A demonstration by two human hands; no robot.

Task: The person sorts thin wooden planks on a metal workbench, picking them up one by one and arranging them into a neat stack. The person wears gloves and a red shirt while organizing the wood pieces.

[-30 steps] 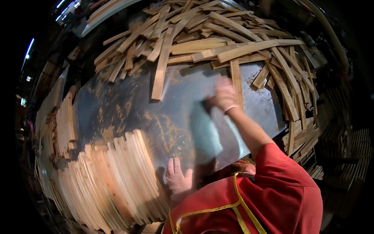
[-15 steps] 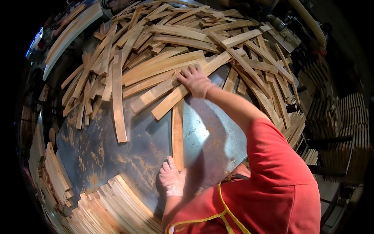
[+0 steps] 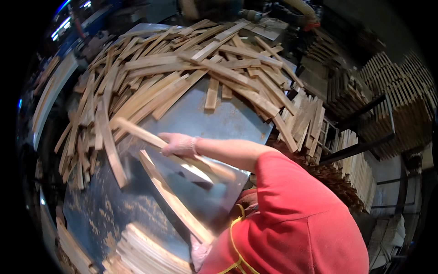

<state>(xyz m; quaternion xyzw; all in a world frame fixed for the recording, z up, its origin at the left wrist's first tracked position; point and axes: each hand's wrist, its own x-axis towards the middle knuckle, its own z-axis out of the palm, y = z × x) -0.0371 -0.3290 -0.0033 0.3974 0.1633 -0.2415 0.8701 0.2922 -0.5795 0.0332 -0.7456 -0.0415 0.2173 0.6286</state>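
Observation:
My gloved right hand is closed around a wooden slat, lifted over the table and slanting from upper left to lower right. A second slat, blurred, comes out on the near side of that hand; whether it is gripped too is unclear. Close to my body, my left hand grips the near end of another wooden slat, which points away to the upper left. Part of the left hand is hidden by the slat and my red sleeve. Ahead lies a loose pile of slats.
The metal table top has sawdust streaks. A row of slats lies at the near left edge. Stacked slats stand on a dark rack to the right. A ribbed hose hangs at the far side.
My right hand has come from the pile toward me, bringing a slat off it. My left hand has drawn closer to my body with its slat. The whole view has shifted.

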